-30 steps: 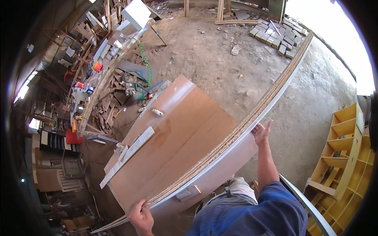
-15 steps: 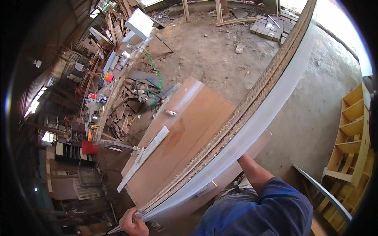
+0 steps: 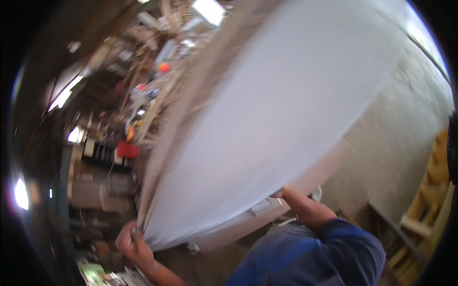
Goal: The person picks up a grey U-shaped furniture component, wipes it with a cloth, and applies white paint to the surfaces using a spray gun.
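Note:
A large white-faced board [image 3: 267, 109] fills the middle of the view, its white side tilted toward me and its rough brown edge on the far left side. My left hand [image 3: 132, 240] is closed round the board's near-left corner. At the near long edge, my right hand [image 3: 282, 192] grips the same board; its fingers are mostly hidden behind it. Below the board, part of a brown panel [image 3: 329, 159] shows past its near edge. Motion blurs much of the board.
At the left, a cluttered bench carries an orange-red container [image 3: 163, 67]. A red bucket [image 3: 127, 149] stands nearer, beside dark shelving. Yellow wooden shelving [image 3: 434, 186] is at the right, with a long narrow strip [image 3: 393, 229] leaning close to it.
The board has turned from nearly edge-on to showing its broad white face, hiding the brown panel's top. Both hands keep their hold; the left one has shifted left. The view has swung too.

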{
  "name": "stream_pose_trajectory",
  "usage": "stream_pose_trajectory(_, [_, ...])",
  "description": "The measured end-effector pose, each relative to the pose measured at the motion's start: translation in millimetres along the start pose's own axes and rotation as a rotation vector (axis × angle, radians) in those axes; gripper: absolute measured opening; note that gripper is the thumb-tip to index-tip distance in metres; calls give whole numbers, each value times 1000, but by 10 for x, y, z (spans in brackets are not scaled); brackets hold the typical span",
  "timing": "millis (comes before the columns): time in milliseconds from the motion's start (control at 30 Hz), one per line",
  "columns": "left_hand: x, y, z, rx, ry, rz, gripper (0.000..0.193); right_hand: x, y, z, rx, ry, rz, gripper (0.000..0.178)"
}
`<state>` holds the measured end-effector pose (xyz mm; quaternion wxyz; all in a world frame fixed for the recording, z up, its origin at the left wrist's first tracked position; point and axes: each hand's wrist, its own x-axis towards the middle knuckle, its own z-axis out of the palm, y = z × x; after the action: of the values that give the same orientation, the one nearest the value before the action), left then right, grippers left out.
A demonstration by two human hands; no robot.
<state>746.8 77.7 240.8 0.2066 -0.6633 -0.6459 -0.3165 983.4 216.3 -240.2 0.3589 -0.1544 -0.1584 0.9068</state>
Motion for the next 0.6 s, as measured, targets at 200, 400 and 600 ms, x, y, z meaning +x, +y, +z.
stream_pose_trajectory(200, [413,-15,-134,-298,-358,3,16,-4,-294,-361,184,-315,-169,43])
stream_pose_trajectory(400, [-348,-1067,-657,-450,-345,-200,40,-148,-192,-123,250,-228,-199,52])
stream_pose_trajectory(600, [-533,-1701,-773,-424,-313,-298,33,-125,-437,-268,139,-211,-273,61])
